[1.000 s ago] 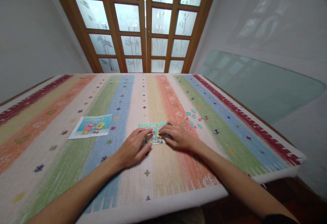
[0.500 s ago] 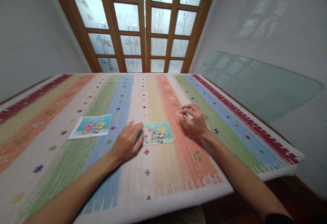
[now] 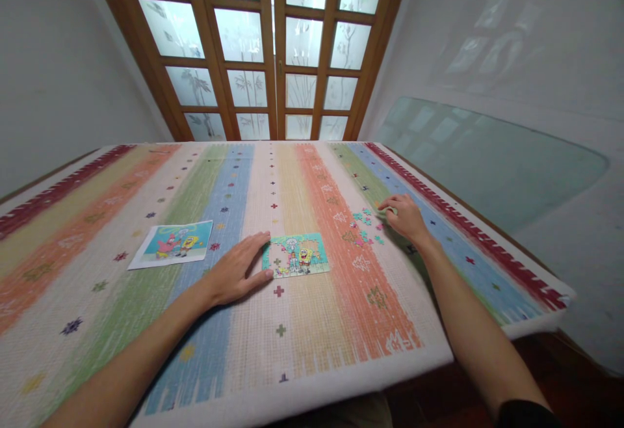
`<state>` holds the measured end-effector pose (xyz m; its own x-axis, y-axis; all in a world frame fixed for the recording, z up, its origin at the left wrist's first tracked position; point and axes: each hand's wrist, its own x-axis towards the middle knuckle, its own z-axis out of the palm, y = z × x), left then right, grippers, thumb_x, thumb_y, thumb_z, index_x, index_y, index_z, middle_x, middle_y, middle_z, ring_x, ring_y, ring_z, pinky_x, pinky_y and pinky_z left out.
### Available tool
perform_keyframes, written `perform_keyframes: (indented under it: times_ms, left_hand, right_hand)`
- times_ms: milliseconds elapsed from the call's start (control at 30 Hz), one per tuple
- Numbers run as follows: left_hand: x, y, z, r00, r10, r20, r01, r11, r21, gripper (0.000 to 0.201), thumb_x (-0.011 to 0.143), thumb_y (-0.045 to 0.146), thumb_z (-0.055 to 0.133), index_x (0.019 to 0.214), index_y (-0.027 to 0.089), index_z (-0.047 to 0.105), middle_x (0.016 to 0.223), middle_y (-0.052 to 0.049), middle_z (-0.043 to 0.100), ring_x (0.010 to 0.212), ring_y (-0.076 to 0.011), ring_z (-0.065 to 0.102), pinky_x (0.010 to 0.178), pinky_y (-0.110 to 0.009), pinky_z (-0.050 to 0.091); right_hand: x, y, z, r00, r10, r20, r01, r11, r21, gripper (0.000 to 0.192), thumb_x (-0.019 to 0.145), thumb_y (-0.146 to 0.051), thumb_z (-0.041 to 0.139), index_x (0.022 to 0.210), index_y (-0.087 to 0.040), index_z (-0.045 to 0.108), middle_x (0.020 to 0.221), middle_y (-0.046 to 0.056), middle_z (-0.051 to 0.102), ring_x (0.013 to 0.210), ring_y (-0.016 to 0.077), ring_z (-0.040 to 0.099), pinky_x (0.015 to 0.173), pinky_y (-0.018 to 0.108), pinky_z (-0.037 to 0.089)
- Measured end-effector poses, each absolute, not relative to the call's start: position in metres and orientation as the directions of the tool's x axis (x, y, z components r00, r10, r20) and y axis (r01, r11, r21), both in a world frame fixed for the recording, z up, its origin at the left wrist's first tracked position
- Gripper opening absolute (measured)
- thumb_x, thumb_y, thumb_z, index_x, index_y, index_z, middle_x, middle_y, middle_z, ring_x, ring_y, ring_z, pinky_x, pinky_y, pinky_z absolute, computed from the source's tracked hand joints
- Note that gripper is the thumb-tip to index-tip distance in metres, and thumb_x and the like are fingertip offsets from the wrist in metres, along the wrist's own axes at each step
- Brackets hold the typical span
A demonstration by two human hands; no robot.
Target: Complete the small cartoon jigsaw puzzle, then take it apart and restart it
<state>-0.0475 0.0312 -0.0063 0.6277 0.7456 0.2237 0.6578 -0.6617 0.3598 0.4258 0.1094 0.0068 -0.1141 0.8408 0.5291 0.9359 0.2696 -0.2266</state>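
A small cartoon jigsaw puzzle [image 3: 296, 254], mostly assembled with a few gaps, lies on the striped tablecloth [image 3: 312, 324]. My left hand [image 3: 234, 270] rests flat beside its left edge, with the thumb and forefinger touching that edge. To the right, several loose puzzle pieces [image 3: 365, 227] lie scattered on the cloth. My right hand [image 3: 403, 215] is at the far side of that scatter, fingertips pinched together on the cloth near a piece. Whether a piece is held between the fingers is too small to tell.
A printed reference picture [image 3: 173, 243] of the same cartoon lies to the left. The table's right edge [image 3: 517, 265] and near edge are close by. Wooden glazed doors [image 3: 273, 51] stand behind the table. A glass sheet [image 3: 487, 155] leans on the right wall.
My right hand left the puzzle and moved right and away to the loose pieces. My left hand slid off the puzzle to its left edge, uncovering it.
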Motion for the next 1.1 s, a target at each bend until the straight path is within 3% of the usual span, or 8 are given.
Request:
perform_keyframes:
  times_ms: [167,367,500,633,1100]
  left_hand:
    - [-0.056,0.035,-0.004,0.664,0.704,0.251,0.618,-0.706,0.347,0.079,0.095,0.059,0.058,0.158,0.019,0.032,0.156,-0.018,0.048,0.138,-0.0374,0.053,0.115,-0.056,0.045]
    - [-0.055,0.036,-0.007,0.694,0.637,0.335,0.577,-0.771,0.270,0.075,0.096,0.055,0.060,0.157,0.019,0.034,0.153,-0.020,0.052,0.134,-0.0373,0.057,0.112,-0.057,0.048]
    - [-0.053,0.035,-0.009,0.693,0.616,0.375,0.563,-0.787,0.252,0.068,0.098,0.051,0.057,0.156,0.022,0.036,0.155,-0.018,0.050,0.135,-0.0359,0.056,0.112,-0.057,0.048]
    - [-0.054,0.036,-0.013,0.706,0.604,0.370,0.555,-0.796,0.240,0.075,0.096,0.055,0.059,0.158,0.022,0.033,0.156,-0.019,0.048,0.138,-0.0370,0.053,0.114,-0.059,0.046]
    - [-0.055,0.036,-0.016,0.718,0.594,0.363,0.551,-0.804,0.225,0.076,0.097,0.056,0.058,0.159,0.022,0.030,0.156,-0.020,0.048,0.140,-0.0383,0.051,0.115,-0.061,0.045]
  right_hand:
    - [0.434,0.108,0.008,-0.171,0.901,0.398,0.924,0.287,-0.253,0.023,0.072,-0.016,0.054,0.073,-0.023,0.075,0.087,0.009,0.074,0.084,0.0271,0.063,0.085,0.042,0.050]
    - [0.430,0.107,0.012,-0.220,0.933,0.286,0.902,0.306,-0.304,0.019,0.074,-0.018,0.057,0.074,-0.023,0.076,0.083,0.007,0.073,0.079,0.0237,0.062,0.080,0.037,0.050]
    - [0.419,0.105,0.012,-0.266,0.927,0.264,0.888,0.342,-0.306,0.019,0.082,-0.031,0.062,0.082,-0.022,0.078,0.082,0.007,0.071,0.078,0.0230,0.061,0.079,0.037,0.049]
    - [0.415,0.104,0.012,-0.273,0.925,0.264,0.884,0.349,-0.311,0.022,0.082,-0.040,0.067,0.086,-0.021,0.078,0.085,0.007,0.070,0.080,0.0236,0.061,0.081,0.039,0.049]
    - [0.421,0.103,0.015,-0.330,0.919,0.217,0.833,0.391,-0.392,0.013,0.076,-0.027,0.070,0.085,-0.022,0.079,0.081,0.005,0.072,0.077,0.0219,0.061,0.077,0.038,0.050]
